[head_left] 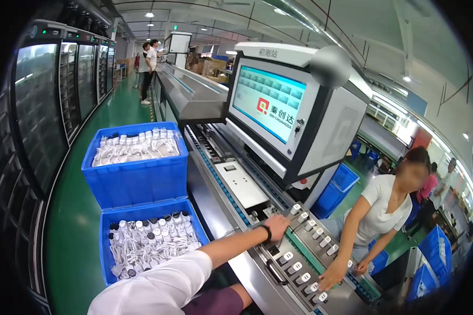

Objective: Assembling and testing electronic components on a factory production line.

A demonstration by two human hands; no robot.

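Observation:
My left hand [277, 227], with a black band at its wrist, reaches over the left end of a metal test tray [298, 236]. It touches the tray's edge close to a white plug adapter [295, 209]; its fingers are bent downward and mostly hidden, so their grip is unclear. Two rows of white adapters stand in the tray, on both sides of a green strip [305, 253]. A co-worker's hand [331, 275] is over the near row, and their other hand [361, 266] is at the tray's right end. My right hand does not show.
Two blue crates [136, 184] full of white adapters and cables are stacked left of the conveyor [220, 181]. A large monitor cabinet [320, 121] rises behind the tray. The co-worker [386, 205] sits opposite at the right. Glass-door cabinets [42, 89] line the left aisle.

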